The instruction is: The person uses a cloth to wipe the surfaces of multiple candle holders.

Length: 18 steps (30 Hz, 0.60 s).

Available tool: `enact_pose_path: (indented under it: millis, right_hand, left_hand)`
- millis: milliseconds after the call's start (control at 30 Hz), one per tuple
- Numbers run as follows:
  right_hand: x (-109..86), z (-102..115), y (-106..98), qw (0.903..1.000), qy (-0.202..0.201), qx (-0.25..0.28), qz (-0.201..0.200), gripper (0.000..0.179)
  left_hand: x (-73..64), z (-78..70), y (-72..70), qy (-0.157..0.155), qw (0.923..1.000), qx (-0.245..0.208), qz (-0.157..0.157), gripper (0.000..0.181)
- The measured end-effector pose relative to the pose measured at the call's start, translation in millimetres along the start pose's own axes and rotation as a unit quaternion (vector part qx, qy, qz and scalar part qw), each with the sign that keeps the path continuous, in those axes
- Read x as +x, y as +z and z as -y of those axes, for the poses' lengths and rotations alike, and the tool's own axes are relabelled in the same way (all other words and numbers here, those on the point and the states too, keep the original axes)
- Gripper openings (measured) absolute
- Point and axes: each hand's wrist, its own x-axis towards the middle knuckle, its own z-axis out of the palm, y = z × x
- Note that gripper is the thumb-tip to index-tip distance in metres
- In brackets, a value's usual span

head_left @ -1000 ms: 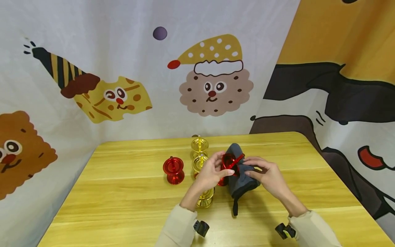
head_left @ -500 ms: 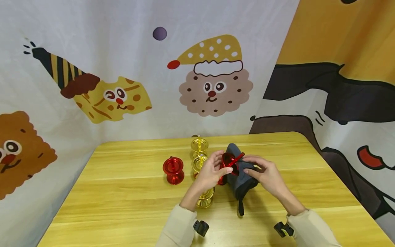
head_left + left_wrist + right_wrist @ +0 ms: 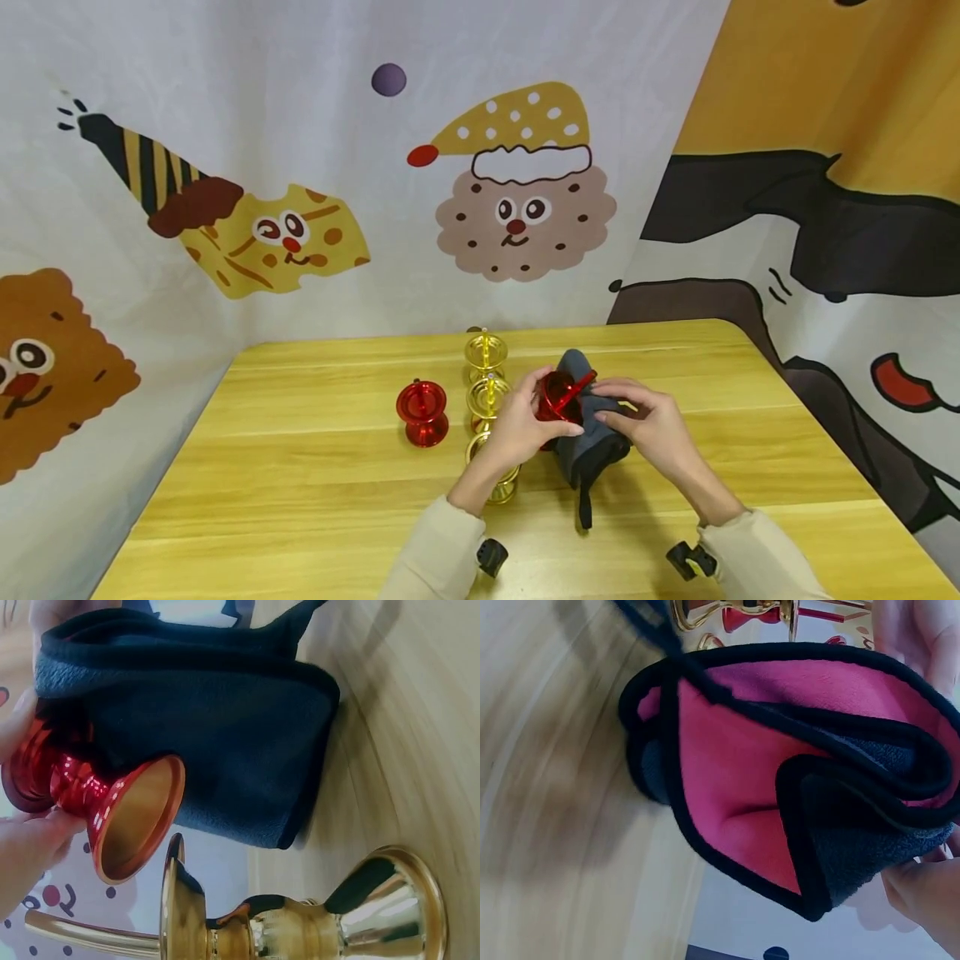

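A shiny red candle holder (image 3: 558,398) with a short spike is tilted in my left hand (image 3: 517,421), which grips it by the waist. In the left wrist view the hollow base of that candle holder (image 3: 142,821) shows. Against its side lies a folded dark grey cloth (image 3: 592,433) with black edging and a hanging loop. My right hand (image 3: 648,417) pinches this cloth at its right side. Seen from the right wrist, the inner side of the cloth (image 3: 727,772) is pink.
Several gold candle holders (image 3: 486,354) stand in a row left of the cloth, the nearest close under my left forearm. Another red candle holder (image 3: 422,412) stands upright farther left. The wooden table (image 3: 300,500) ends at a printed curtain (image 3: 315,100).
My left hand has shifted slightly right and its thumb has moved along the red candle holder. The cloth's lower end and loop have swung a little to the right.
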Motion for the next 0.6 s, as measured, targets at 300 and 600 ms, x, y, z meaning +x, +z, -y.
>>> enact_pose_path:
  millis: [300, 600]
  right_hand:
    - [-2.5, 8.1, 6.7, 0.9984, -0.003, -0.056, 0.001, 0.034]
    - [11.5, -2.9, -0.6, 0.995, -0.072, -0.036, 0.059, 0.049]
  left_hand:
    - [-0.4, 1.0, -5.3, -0.012, 0.9999, -0.003, -0.001, 0.07]
    - [-3.8, -0.9, -10.6, -0.057, 0.9937, -0.014, 0.096, 0.064]
